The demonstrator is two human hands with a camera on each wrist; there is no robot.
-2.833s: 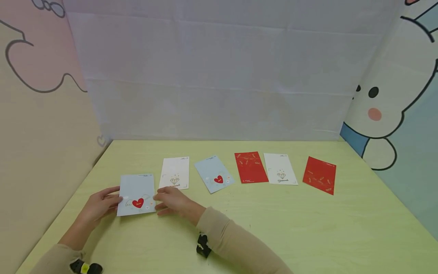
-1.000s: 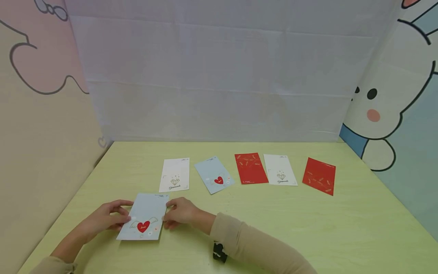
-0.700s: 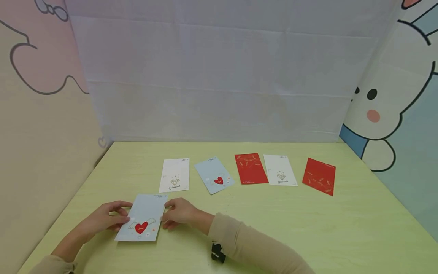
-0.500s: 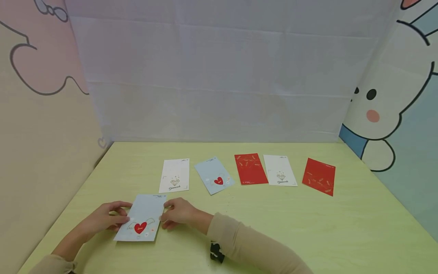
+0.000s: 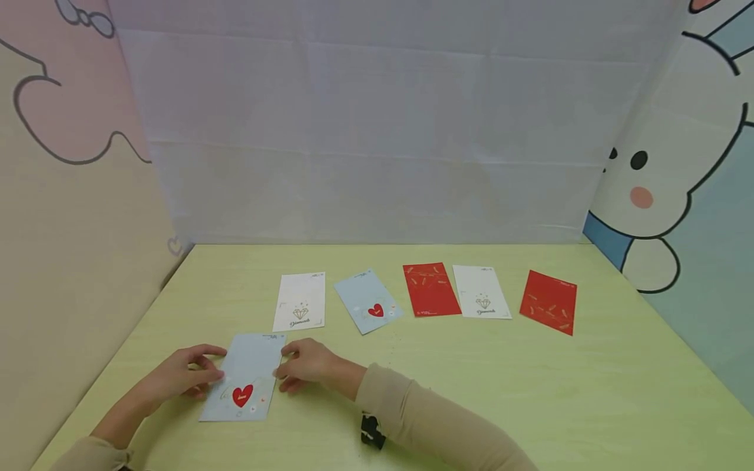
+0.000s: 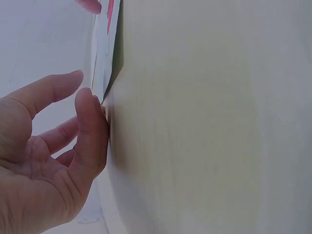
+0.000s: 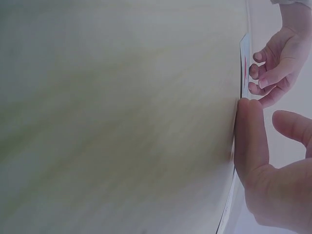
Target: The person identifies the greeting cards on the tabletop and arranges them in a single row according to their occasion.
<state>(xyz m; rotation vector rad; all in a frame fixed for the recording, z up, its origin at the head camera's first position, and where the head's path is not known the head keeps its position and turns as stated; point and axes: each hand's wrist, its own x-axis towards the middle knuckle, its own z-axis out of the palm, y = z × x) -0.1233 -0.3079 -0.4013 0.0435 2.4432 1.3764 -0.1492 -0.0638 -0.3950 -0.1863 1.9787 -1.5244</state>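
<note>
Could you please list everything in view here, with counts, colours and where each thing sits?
held card: 1, pale blue with a red winged heart, near left of the table, between both hands
white cards: 2, white with a diamond drawing, in the far row
blue card: 1, pale blue with a red heart, far row, tilted
red cards: 2, red, far row
table: 1, pale green
backdrop: 1, white sheet, behind the table
left hand: touches the held card's left edge
right hand: touches its right edge
</note>
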